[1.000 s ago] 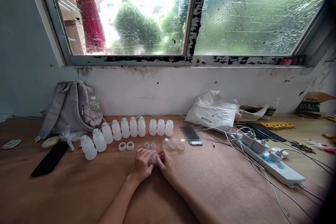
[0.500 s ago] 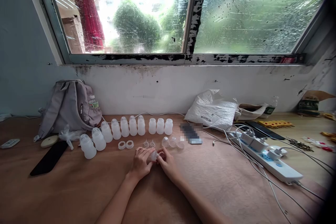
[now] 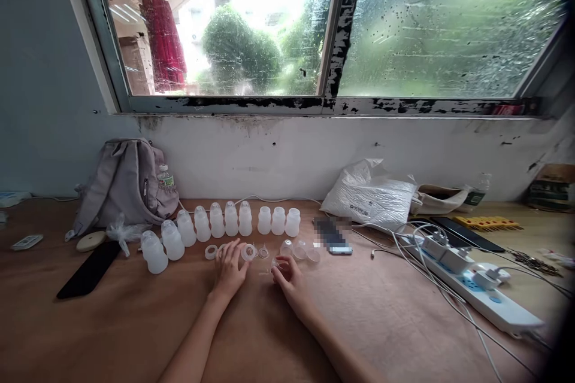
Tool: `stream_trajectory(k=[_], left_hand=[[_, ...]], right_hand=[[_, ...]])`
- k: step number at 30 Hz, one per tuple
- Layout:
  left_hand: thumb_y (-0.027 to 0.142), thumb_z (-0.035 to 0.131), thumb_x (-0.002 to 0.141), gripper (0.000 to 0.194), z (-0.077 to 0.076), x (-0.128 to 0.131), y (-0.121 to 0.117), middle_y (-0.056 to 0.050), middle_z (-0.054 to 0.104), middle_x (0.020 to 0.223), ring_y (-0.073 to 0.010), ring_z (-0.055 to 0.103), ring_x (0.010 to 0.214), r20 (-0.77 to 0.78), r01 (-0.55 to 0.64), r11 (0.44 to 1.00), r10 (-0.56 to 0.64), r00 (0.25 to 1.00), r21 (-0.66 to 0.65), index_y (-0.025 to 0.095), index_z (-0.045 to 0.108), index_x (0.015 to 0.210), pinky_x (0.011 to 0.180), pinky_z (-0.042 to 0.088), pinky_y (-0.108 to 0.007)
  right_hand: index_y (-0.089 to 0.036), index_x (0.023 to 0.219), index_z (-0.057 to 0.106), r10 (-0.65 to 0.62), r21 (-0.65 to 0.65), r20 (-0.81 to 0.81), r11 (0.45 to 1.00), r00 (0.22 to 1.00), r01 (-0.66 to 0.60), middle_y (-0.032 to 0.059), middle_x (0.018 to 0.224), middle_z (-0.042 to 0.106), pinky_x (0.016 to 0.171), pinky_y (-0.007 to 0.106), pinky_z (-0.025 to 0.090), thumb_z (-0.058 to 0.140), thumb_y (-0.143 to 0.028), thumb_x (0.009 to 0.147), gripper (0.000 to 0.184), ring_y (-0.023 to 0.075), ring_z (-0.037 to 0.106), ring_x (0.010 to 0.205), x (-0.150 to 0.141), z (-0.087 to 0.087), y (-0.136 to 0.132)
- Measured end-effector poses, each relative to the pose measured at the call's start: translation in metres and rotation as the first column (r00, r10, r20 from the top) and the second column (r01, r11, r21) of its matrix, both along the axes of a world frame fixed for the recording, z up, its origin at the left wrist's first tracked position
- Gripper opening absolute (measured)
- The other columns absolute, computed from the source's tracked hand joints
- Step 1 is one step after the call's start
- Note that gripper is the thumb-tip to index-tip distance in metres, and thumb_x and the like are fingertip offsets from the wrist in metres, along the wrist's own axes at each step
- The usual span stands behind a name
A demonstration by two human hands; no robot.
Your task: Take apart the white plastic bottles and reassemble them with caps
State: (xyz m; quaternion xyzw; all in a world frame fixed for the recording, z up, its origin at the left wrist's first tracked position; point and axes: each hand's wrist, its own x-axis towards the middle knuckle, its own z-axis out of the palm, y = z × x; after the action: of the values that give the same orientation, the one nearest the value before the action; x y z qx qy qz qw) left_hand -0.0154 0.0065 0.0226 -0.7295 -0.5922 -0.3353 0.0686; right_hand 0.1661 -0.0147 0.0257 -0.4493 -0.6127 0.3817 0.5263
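My left hand [image 3: 230,269] is curled beside a pale bottle collar ring [image 3: 248,252], which appears to be held between thumb and fingers. Its fingers partly cover one of two other white rings [image 3: 211,252] on the table. My right hand [image 3: 290,278] pinches a small clear piece, apparently a bottle nipple [image 3: 274,264], largely hidden by the fingertips. Just beyond lies a clear nipple [image 3: 263,252]. Clear dome caps [image 3: 300,249] sit in a short row past my right hand. Frosted baby bottles [image 3: 216,220] stand in a curved row behind, several capped; three uncapped bottles [image 3: 278,221] stand to their right.
On the left are a grey backpack [image 3: 128,185], a black flat pouch [image 3: 87,270] and a pale round disc [image 3: 91,242]. A phone [image 3: 333,236], a silver mailer bag [image 3: 368,194] and a white power strip [image 3: 476,287] with trailing cables occupy the right.
My hands have parted from around a clear piece. The left moved left towards the rings, and a ring now shows beside its fingers. The right stayed near its place, pinching. The view shifted slightly.
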Motion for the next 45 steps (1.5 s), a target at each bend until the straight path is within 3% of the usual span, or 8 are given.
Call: stream_trajectory(k=[4, 8, 16, 21, 26, 31, 37, 45], left_hand=[[0.038, 0.048, 0.077, 0.032, -0.008, -0.012, 0.014, -0.009, 0.044, 0.126, -0.0266, 0.034, 0.117, -0.049, -0.223, 0.974, 0.221, 0.974, -0.031, 0.028, 0.054, 0.108, 0.096, 0.019, -0.049], [0.039, 0.047, 0.077, 0.034, -0.013, -0.013, 0.017, -0.010, 0.042, 0.127, -0.0270, 0.031, 0.119, -0.091, -0.286, 0.954, 0.278, 0.956, -0.091, 0.026, 0.055, 0.108, 0.097, 0.015, -0.051], [0.035, 0.042, 0.080, 0.042, -0.015, -0.013, 0.013, -0.005, 0.039, 0.132, -0.0265, 0.030, 0.122, -0.154, -0.087, 0.988, 0.067, 0.986, -0.126, 0.032, 0.041, 0.122, 0.098, 0.012, -0.055], [0.033, 0.040, 0.081, 0.041, -0.020, -0.017, 0.011, -0.009, 0.045, 0.127, -0.0270, 0.035, 0.119, -0.121, -0.119, 0.984, 0.103, 0.987, -0.133, 0.027, 0.043, 0.121, 0.097, 0.018, -0.055], [0.033, 0.040, 0.082, 0.042, -0.020, -0.018, 0.010, -0.010, 0.042, 0.129, -0.0274, 0.033, 0.121, -0.113, -0.122, 0.985, 0.108, 0.988, -0.120, 0.026, 0.041, 0.123, 0.097, 0.018, -0.055], [0.033, 0.039, 0.082, 0.044, -0.018, -0.016, 0.010, -0.008, 0.037, 0.133, -0.0258, 0.031, 0.123, -0.114, -0.094, 0.991, 0.083, 0.990, -0.096, 0.027, 0.036, 0.126, 0.097, 0.016, -0.056], [0.029, 0.040, 0.082, 0.039, -0.015, -0.014, 0.009, -0.008, 0.046, 0.126, -0.0236, 0.036, 0.119, -0.085, -0.072, 0.996, 0.067, 0.994, -0.058, 0.023, 0.043, 0.120, 0.099, 0.017, -0.052], [0.024, 0.046, 0.077, 0.026, -0.013, -0.011, 0.009, -0.008, 0.058, 0.108, -0.0249, 0.047, 0.105, -0.007, -0.079, 0.997, 0.079, 0.997, 0.015, 0.023, 0.056, 0.101, 0.098, 0.019, -0.051]], right_hand=[[-0.018, 0.087, 0.052, -0.080, 0.053, 0.108, 0.996, 0.991, 0.074, 0.0027, 0.068, 0.060, 0.051, 0.024, 0.044, 0.052, -0.043, 0.074, 0.028, 0.0134, 0.054, 0.056, 0.003, -0.004, 0.006], [-0.017, 0.088, 0.055, -0.211, 0.157, 0.310, 0.973, 0.927, 0.169, 0.0018, 0.065, 0.055, 0.053, 0.025, 0.044, 0.049, -0.037, 0.075, 0.024, 0.0133, 0.051, 0.054, 0.006, -0.010, 0.019], [-0.014, 0.099, 0.054, -0.317, 0.219, 0.629, 0.948, 0.710, 0.230, 0.0105, 0.097, 0.053, 0.066, 0.028, 0.044, 0.038, -0.017, 0.078, 0.026, 0.0184, 0.057, 0.077, -0.007, -0.015, 0.045], [-0.014, 0.100, 0.054, -0.303, 0.165, 0.754, 0.946, 0.583, 0.279, 0.0117, 0.097, 0.051, 0.061, 0.027, 0.042, 0.036, -0.014, 0.081, 0.026, 0.0196, 0.058, 0.075, -0.019, -0.007, 0.047], [-0.014, 0.102, 0.053, -0.286, 0.139, 0.801, 0.944, 0.526, 0.301, 0.0127, 0.098, 0.051, 0.056, 0.027, 0.039, 0.033, -0.016, 0.084, 0.027, 0.0196, 0.059, 0.071, -0.021, -0.004, 0.046], [-0.015, 0.103, 0.053, -0.256, 0.120, 0.812, 0.953, 0.525, 0.278, 0.0118, 0.098, 0.052, 0.055, 0.026, 0.040, 0.034, -0.016, 0.084, 0.027, 0.0190, 0.059, 0.072, -0.024, -0.006, 0.050], [-0.017, 0.101, 0.055, -0.246, 0.174, 0.746, 0.969, 0.619, 0.175, 0.0097, 0.094, 0.054, 0.064, 0.025, 0.042, 0.038, -0.016, 0.083, 0.025, 0.0180, 0.057, 0.079, -0.032, -0.013, 0.057], [-0.014, 0.100, 0.057, -0.341, 0.242, 0.634, 0.940, 0.694, 0.241, 0.0109, 0.093, 0.056, 0.068, 0.028, 0.044, 0.040, -0.016, 0.080, 0.026, 0.0185, 0.056, 0.076, -0.024, -0.030, 0.069]])
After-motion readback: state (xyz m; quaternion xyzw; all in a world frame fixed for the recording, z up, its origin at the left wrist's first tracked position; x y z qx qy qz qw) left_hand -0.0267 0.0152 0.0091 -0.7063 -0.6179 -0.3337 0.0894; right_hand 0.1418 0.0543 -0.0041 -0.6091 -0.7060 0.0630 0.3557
